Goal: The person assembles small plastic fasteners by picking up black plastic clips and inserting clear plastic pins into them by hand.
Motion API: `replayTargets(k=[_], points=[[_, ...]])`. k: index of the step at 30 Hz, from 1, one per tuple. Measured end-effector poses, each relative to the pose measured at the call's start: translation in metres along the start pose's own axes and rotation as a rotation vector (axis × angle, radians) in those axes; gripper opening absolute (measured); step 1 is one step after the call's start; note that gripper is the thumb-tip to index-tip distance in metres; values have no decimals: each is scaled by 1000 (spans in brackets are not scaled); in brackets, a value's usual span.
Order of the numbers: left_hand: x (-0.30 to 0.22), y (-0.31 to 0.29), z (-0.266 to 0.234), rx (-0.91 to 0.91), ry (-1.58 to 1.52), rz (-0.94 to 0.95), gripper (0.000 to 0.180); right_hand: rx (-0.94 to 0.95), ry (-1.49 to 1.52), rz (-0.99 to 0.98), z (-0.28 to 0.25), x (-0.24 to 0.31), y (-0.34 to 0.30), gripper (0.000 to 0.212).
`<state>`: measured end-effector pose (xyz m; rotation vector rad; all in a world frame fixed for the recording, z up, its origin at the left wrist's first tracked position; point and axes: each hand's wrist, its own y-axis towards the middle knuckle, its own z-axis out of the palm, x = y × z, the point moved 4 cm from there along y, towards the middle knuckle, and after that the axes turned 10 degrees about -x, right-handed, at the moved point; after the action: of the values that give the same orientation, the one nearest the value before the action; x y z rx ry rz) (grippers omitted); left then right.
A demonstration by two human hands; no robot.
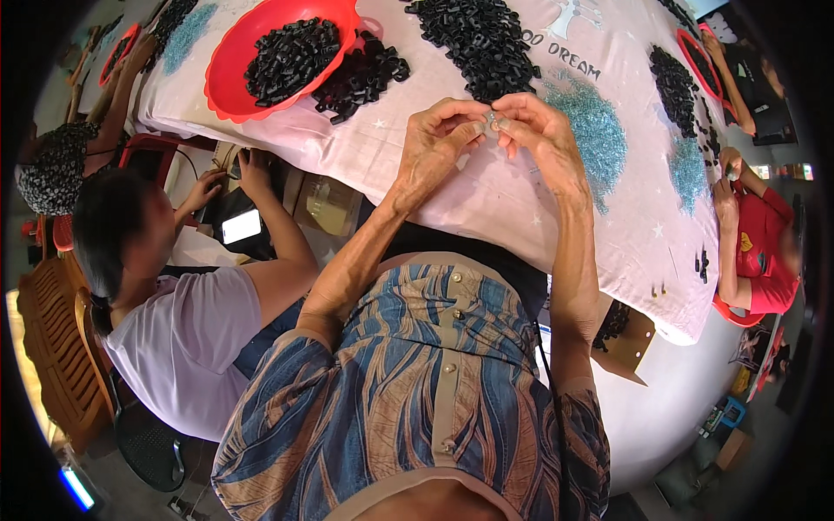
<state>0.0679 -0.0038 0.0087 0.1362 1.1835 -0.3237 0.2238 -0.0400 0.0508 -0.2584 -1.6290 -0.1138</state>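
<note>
My left hand [440, 139] and my right hand [540, 137] meet above the cloth near the table's edge. Thumb and fingers of both pinch a small pale, shiny piece [494, 121] between them; its kind is too small to make out. Just beyond my hands lies a long heap of small black plastic parts [479, 48]. Beside my right hand spreads a pile of tiny blue-green pieces [592, 143].
A red scalloped basin [228, 74] of black parts stands at the far left, with loose black parts [369, 74] beside it. A pink tablecloth [486, 208] covers the table. A person [191, 330] sits close on my left; another in red [760, 252] works at the right.
</note>
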Motion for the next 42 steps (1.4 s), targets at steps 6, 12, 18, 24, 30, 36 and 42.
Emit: replayTargets(k=[6, 12, 18, 24, 30, 36, 42], points=[[-4, 2, -4, -88, 26, 34, 16, -167, 13, -64, -10, 1, 3, 17], [1, 4, -6, -63, 4, 8, 20, -183, 27, -99, -10, 7, 0, 18], [0, 3, -6, -52, -9, -12, 24, -125, -56, -57, -4, -4, 3, 17], [-3, 1, -5, -36, 25, 29, 28, -77, -36, -108, 5, -3, 0, 15], [-6, 0, -6, -36, 29, 15, 25, -100, 20, -71, 4, -5, 0, 14], [-2, 3, -4, -35, -159, -44, 17, -99, 22, -77, 5, -2, -1, 13], [1, 7, -8, -25, -276, -148, 14, -97, 83, -81, 3, 0, -1, 13]])
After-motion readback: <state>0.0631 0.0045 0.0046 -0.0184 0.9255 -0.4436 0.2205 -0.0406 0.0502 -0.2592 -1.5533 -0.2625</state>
